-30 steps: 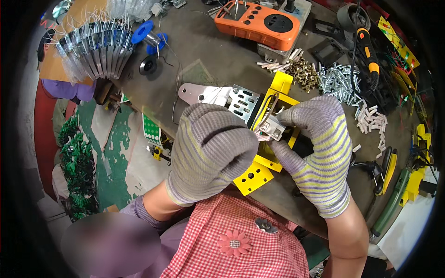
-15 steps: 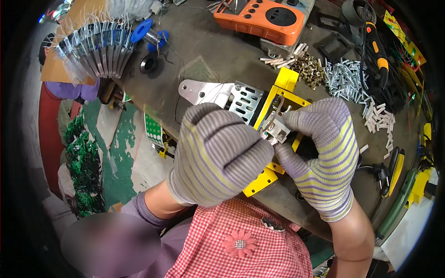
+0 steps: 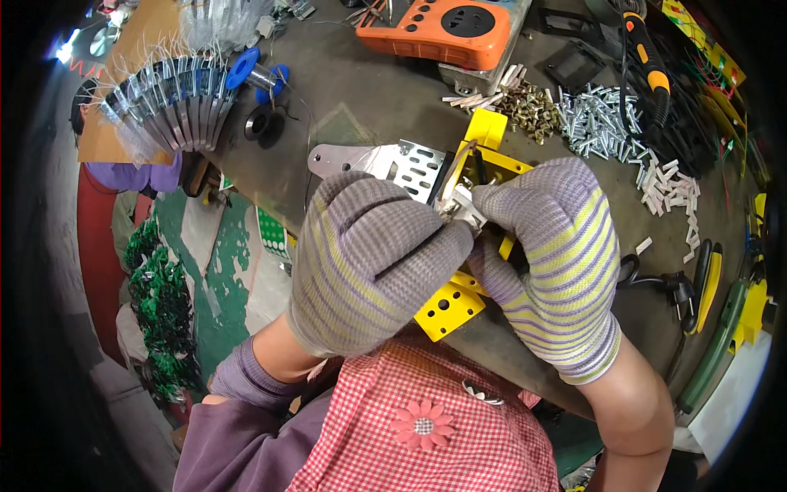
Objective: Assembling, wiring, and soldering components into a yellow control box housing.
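Both my hands wear striped grey, purple and yellow knit gloves. My left hand (image 3: 369,258) and my right hand (image 3: 553,258) meet over a yellow metal bracket (image 3: 447,305) lying on the dark workbench (image 3: 361,98). Between the fingertips of both hands sits a small white and metal part (image 3: 459,205), pinched from either side. A perforated silver metal plate (image 3: 385,162) pokes out from under my left hand, joined to the yellow bracket. Most of the bracket is hidden beneath the gloves.
An orange meter-like box (image 3: 451,29) stands at the back. Piles of brass nuts (image 3: 533,107), silver screws (image 3: 594,123) and white plastic pieces (image 3: 668,189) lie at the right. A black and orange tool (image 3: 643,61), yellow-handled tools (image 3: 709,279), a blue wire spool (image 3: 258,74) and fanned metal strips (image 3: 168,102) surround the work.
My hands have stayed together on the small part over the yellow bracket. The view has shifted slightly, so hands and bench sit a little higher and more to the right.
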The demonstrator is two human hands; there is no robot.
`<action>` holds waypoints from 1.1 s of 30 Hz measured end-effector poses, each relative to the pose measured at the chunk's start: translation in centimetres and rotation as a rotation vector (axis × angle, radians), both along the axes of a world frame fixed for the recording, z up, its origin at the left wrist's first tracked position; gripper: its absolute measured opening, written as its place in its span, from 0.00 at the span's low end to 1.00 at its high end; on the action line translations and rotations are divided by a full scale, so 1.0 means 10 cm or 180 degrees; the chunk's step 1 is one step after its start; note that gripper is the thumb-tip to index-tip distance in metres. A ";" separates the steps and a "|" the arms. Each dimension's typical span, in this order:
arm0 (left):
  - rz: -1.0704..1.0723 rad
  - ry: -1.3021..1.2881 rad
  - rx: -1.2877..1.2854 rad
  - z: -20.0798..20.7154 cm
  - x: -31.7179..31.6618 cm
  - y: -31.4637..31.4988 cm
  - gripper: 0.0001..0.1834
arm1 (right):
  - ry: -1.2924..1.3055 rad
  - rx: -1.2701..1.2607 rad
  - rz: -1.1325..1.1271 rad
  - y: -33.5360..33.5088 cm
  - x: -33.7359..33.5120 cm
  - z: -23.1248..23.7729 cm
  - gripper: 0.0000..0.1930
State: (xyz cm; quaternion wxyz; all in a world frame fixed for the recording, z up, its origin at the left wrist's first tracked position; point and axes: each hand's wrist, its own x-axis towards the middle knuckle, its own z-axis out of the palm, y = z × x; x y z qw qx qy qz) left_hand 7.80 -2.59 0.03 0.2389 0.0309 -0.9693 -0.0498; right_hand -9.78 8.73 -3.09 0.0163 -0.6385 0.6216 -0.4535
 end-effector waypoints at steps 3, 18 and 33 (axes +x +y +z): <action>0.0108 -0.0150 0.0160 0.07 -0.08 0.00 0.19 | -0.0044 0.0018 0.0030 0.01 -0.01 -0.03 0.20; 0.0426 -0.0414 -0.0044 0.08 -0.25 0.08 0.10 | -0.0352 0.0011 -0.0057 0.02 0.00 0.00 0.22; 0.0605 0.0770 0.0984 -0.25 0.02 0.07 0.17 | -0.0126 -0.0041 0.0048 0.02 0.04 -0.01 0.13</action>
